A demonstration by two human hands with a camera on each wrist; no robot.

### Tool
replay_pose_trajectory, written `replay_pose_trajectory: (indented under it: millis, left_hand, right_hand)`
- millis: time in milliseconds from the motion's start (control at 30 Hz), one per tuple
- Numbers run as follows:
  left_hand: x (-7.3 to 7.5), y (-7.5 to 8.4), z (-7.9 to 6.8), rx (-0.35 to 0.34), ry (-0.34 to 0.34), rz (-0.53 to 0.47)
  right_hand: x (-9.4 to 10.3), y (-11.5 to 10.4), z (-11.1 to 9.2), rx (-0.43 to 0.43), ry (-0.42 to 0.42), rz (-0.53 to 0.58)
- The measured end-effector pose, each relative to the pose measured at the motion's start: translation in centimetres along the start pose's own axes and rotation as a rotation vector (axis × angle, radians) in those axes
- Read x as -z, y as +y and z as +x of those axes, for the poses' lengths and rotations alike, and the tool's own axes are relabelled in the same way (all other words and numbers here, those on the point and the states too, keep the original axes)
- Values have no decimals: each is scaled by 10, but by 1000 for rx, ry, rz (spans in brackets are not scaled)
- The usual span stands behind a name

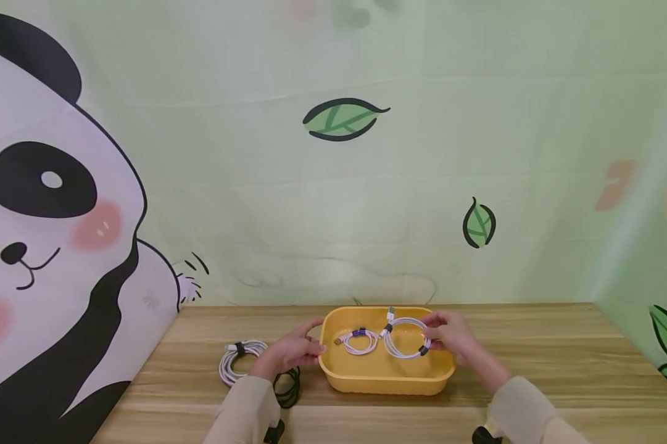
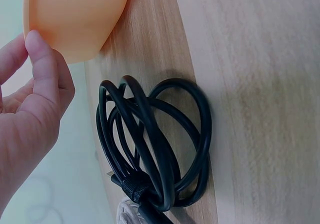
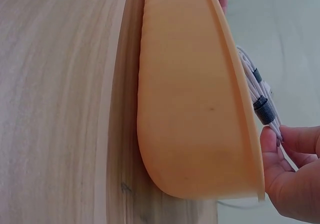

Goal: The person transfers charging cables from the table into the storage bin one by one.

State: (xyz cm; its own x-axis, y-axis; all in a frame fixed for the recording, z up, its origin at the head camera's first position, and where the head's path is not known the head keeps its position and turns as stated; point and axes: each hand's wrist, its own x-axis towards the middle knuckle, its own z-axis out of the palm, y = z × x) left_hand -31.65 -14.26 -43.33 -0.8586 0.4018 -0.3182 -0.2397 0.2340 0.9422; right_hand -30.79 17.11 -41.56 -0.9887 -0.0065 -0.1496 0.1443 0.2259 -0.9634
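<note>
A yellow plastic basin [image 1: 389, 385] stands on the wooden table. My left hand [image 1: 294, 351] pinches its left rim, with the thumb [image 2: 37, 46] on the wall near the edge. My right hand [image 1: 450, 333] grips a coiled white cable [image 1: 390, 346] bound with black straps, over the right part of the basin. In the right wrist view this coil [image 3: 254, 81] shows above the rim, between thumb and fingers. A smaller white cable coil [image 1: 360, 351] with a purple strap lies inside the basin.
Left of the basin, a coiled white cable [image 1: 227, 364] with a black strap lies on the table [image 1: 533, 351]. Close to it is a coiled black cable [image 2: 202, 129], partly behind my left arm in the head view. A wall cloth [image 1: 244, 185] with a panda print hangs behind the table.
</note>
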Motion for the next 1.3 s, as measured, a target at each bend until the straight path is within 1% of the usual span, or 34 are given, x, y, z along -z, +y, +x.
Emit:
replay_pose_trajectory:
  millis: [267, 567, 933, 1300]
  left_hand:
    - [-1, 0, 0, -3, -2, -9]
    - [-1, 0, 1, -6, -1, -8]
    - [-1, -2, 2, -4, 7, -19]
    - [-1, -2, 3, -7, -1, -23]
  right_hand:
    - [-4, 5, 4, 1, 18, 8]
    - [-9, 1, 5, -28, 56, -51]
    - [-14, 3, 8, -25, 84, -81]
    - [-20, 5, 11, 3, 100, -120]
